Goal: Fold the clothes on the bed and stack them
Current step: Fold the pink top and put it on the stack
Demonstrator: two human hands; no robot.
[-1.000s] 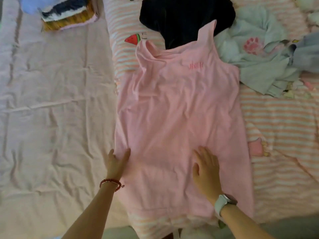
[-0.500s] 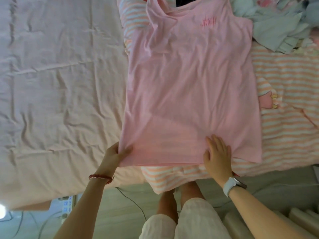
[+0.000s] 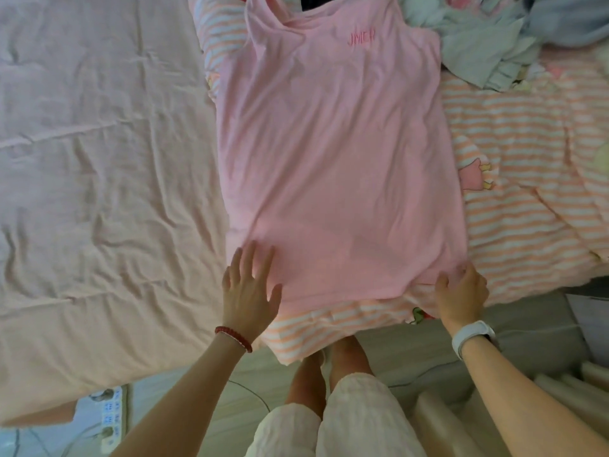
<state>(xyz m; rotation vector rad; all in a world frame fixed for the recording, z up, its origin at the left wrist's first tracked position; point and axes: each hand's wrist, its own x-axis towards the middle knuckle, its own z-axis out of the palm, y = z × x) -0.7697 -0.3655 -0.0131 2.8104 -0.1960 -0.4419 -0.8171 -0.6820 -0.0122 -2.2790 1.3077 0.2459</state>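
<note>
Risks dragging the pink tank top (image 3: 333, 159) off the bed's near edge: left hand (image 3: 249, 293) flat and spread, right hand (image 3: 460, 291) pinching the hem corner.

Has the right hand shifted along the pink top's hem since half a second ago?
Yes. The right hand has gone from the middle of the hem outward to the right corner of the pink top, which it now pinches.

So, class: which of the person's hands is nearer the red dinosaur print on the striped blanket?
Right. The right hand grips the pink top below the dinosaur print; the left hand lies flat across the top.
</note>
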